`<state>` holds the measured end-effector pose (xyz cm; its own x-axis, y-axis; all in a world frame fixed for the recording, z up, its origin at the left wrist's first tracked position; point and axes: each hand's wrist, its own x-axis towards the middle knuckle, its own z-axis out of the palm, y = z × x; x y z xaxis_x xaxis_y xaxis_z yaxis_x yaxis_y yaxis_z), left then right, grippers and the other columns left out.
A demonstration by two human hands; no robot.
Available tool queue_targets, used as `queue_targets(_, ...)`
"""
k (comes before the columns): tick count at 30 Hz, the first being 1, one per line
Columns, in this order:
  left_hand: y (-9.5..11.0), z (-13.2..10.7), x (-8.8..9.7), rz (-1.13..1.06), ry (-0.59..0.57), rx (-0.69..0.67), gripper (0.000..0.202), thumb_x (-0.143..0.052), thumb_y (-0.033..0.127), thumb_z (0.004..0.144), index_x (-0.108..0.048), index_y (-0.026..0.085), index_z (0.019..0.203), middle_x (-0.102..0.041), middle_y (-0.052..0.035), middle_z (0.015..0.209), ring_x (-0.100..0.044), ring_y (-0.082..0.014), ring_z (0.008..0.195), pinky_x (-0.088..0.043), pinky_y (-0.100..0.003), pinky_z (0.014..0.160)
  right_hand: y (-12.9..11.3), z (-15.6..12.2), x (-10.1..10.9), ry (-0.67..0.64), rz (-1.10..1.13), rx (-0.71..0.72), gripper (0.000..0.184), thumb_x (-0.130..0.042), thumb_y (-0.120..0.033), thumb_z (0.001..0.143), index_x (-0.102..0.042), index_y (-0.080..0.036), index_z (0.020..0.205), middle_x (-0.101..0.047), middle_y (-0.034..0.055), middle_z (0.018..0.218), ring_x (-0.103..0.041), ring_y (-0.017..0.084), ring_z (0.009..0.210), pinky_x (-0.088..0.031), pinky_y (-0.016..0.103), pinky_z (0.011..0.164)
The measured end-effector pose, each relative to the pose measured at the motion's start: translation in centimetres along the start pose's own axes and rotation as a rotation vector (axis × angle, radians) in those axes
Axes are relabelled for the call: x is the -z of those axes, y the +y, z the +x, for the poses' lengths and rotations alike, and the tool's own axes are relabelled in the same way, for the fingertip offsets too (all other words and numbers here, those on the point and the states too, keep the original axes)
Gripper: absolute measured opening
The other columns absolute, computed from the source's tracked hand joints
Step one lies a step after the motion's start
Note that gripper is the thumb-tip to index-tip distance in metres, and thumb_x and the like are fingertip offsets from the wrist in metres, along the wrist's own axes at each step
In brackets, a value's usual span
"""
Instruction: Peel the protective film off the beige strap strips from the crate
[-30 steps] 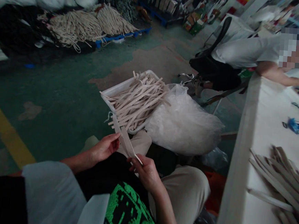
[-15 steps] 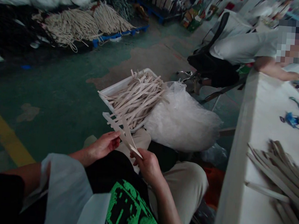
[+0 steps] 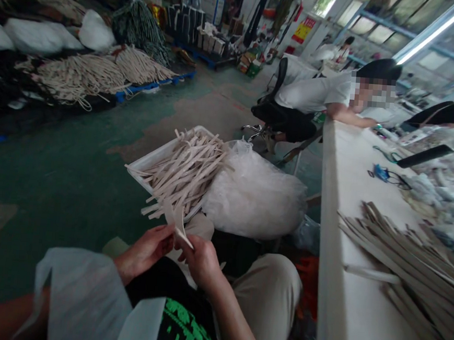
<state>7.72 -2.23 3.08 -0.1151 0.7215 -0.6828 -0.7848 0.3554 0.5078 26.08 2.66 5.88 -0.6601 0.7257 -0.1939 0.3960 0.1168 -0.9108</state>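
Observation:
Above my lap, a pale flat fabric strip [image 3: 175, 219] is held between both hands, bent or doubled over so two lengths stick up from my fingers. My left hand [image 3: 152, 248] pinches it from the left with closed fingers. My right hand [image 3: 200, 259] is closed on it from the right, and a short folded end shows above the knuckles. Just beyond my hands sits a white plastic tray [image 3: 141, 166] heaped with similar beige strips [image 3: 190, 169]. Some strips hang over the near edge of the tray.
A large clear plastic bag [image 3: 258, 193] bulges beside the tray. At right runs a long white table [image 3: 344, 184] with a stack of strips [image 3: 404, 257]. A person in a white shirt [image 3: 311, 95] leans over its far end. Beige bundles [image 3: 80, 77] lie on a pallet.
The camera view has tilted up and turned right. My left hand has moved closer to my right hand along the strip, and the two raised lengths now stand nearer together.

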Motion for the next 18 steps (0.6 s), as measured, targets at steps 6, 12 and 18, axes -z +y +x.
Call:
queue_targets(6, 0.8, 0.3, -0.3, -0.02, 0.085, -0.078, 0.019, -0.088, 0.007, 0.07, -0.071, 0.015, 0.072, -0.067, 0.0009, 0.065, -0.061, -0.009, 0.054, -0.052, -0.018, 0.054, 0.1, -0.5, 0.7, 0.037, 0.007, 0.067, 0.032, -0.051, -0.037, 0.102, -0.074, -0.018, 0.091, -0.07, 0.0036, 0.068, -0.065, 0.016, 0.059, -0.048, 0.025, 0.062)
queue_targets(12, -0.2, -0.4, -1.3, 0.034, -0.052, 0.004, 0.014, -0.087, 0.014, 0.074, -0.073, 0.011, 0.074, -0.069, -0.0026, 0.067, -0.062, -0.0107, 0.057, -0.051, -0.019, 0.054, 0.2, -0.3, 0.3, 0.056, 0.08, 0.044, 0.039, -0.049, -0.048, 0.102, -0.074, -0.019, 0.092, -0.07, 0.0037, 0.073, -0.065, 0.016, 0.061, -0.05, 0.025, 0.062)
queue_targets(18, 0.2, -0.4, -1.1, 0.026, 0.055, -0.041, 0.016, -0.087, 0.01, 0.072, -0.072, 0.011, 0.07, -0.066, -0.0008, 0.063, -0.059, -0.0097, 0.053, -0.05, -0.019, 0.054, 0.5, -1.3, 1.0, 0.039, 0.03, 0.0, 0.041, -0.049, -0.049, 0.101, -0.074, -0.019, 0.089, -0.069, 0.0031, 0.068, -0.065, 0.015, 0.06, -0.049, 0.024, 0.061)
